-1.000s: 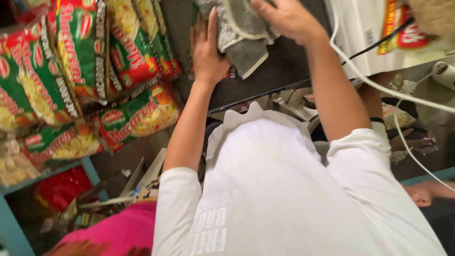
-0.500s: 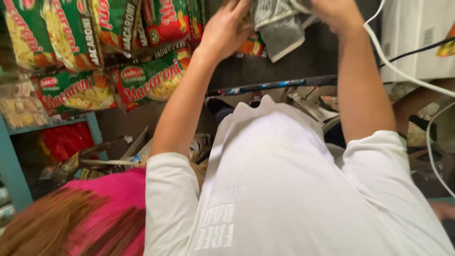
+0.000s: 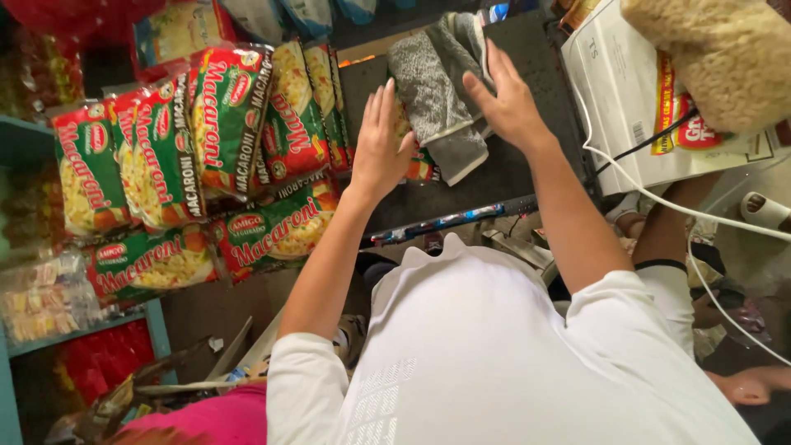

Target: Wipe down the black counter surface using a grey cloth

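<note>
Here, grey folded cloth (image 3: 437, 99) lengthwise away, both open hands flanking

Dark worktop (image 3: 527, 107) with a cloth on it

A folded grey towel (image 3: 437, 99) is laid flat on the dark worktop; green and red pasta packets (image 3: 231, 124) are stacked against its left edge, a white box (image 3: 626, 99) at its right.

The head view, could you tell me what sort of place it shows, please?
Probably a small grocery shop: stacked macaroni packets on a blue shelf, and a dark counter.
</note>
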